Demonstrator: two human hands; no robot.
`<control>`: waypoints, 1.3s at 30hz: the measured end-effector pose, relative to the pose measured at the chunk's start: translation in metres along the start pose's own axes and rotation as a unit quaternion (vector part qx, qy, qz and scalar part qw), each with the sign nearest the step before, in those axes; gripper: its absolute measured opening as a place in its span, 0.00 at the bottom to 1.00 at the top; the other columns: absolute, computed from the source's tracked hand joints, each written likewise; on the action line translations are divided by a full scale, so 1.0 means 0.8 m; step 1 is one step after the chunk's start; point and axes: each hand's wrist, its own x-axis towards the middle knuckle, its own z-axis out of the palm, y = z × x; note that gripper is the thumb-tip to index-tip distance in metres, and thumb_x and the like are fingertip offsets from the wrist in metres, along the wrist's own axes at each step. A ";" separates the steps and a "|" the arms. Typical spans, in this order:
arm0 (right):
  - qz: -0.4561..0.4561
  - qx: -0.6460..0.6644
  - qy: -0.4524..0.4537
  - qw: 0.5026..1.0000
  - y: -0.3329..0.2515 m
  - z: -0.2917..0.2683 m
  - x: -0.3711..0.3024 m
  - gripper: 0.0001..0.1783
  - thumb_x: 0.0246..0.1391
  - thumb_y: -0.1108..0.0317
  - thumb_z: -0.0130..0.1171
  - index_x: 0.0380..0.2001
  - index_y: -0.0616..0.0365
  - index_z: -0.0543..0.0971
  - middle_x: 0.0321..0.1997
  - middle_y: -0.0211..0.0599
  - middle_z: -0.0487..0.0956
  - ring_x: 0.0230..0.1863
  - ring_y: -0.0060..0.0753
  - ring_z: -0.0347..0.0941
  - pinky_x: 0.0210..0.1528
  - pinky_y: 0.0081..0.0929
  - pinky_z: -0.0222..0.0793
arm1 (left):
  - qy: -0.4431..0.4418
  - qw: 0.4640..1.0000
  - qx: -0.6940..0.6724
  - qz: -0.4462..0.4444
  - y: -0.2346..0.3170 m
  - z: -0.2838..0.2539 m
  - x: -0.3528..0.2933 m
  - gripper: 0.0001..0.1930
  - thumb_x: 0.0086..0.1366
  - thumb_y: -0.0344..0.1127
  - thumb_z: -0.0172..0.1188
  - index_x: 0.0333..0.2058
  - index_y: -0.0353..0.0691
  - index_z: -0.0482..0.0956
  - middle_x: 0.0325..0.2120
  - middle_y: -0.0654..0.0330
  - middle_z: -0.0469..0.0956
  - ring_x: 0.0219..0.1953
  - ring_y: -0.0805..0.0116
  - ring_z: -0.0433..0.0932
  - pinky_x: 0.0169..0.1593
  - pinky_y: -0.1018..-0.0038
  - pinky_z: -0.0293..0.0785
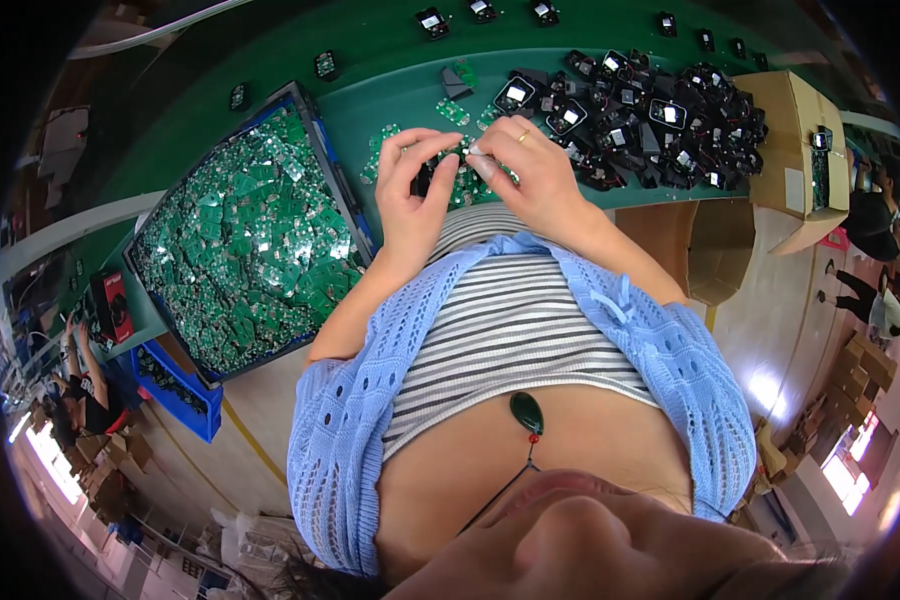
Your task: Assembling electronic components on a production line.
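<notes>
Close in front of me, at the near edge of the green work surface (375, 95), both hands are drawn together. My left hand (410, 195) curls its thumb and fingers around a small black plastic housing (423, 179), mostly covered by the fingers. Beside it, my right hand (535, 170) has its thumb and fingertips pinched together; what lies in the pinch is too small to make out. Small green circuit boards (453, 111) are scattered around and beneath the hands. Beyond them sits a dark grey plastic piece (456, 83).
At left, a large black-rimmed tray (335, 165) is heaped with green boards. A pile of black housings (660, 125) with pale screens lies at right, beside a cardboard box (782, 150). Several devices rest along the green strip (370, 30) behind. A blue bin (202, 425) stands lower left; people work at both sides.
</notes>
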 end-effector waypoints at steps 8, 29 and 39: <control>-0.022 -0.036 -0.022 0.999 0.000 -0.005 0.003 0.06 0.40 0.73 0.56 0.24 0.59 0.69 0.25 0.35 0.67 0.31 0.37 0.66 0.28 0.30 0.66 | -0.006 0.998 0.046 0.048 0.003 0.001 0.003 0.08 0.52 0.25 0.57 0.33 0.39 0.75 0.32 0.59 0.70 0.38 0.70 0.68 0.40 0.77 0.66; -0.110 -0.005 0.023 0.994 0.003 -0.007 0.000 0.10 0.33 0.77 0.59 0.24 0.61 0.71 0.25 0.35 0.70 0.28 0.36 0.68 0.26 0.27 0.67 | 0.025 0.994 -0.048 -0.099 0.011 -0.001 0.002 0.15 0.49 0.25 0.57 0.38 0.40 0.72 0.30 0.63 0.68 0.24 0.81 0.66 0.24 0.86 0.63; -0.145 -0.063 0.017 0.987 0.003 -0.007 0.000 0.12 0.31 0.76 0.58 0.25 0.60 0.71 0.26 0.34 0.68 0.27 0.34 0.66 0.25 0.26 0.66 | 0.022 0.999 0.034 -0.013 0.022 -0.003 0.004 0.14 0.50 0.23 0.57 0.38 0.39 0.72 0.34 0.62 0.67 0.30 0.79 0.68 0.29 0.86 0.65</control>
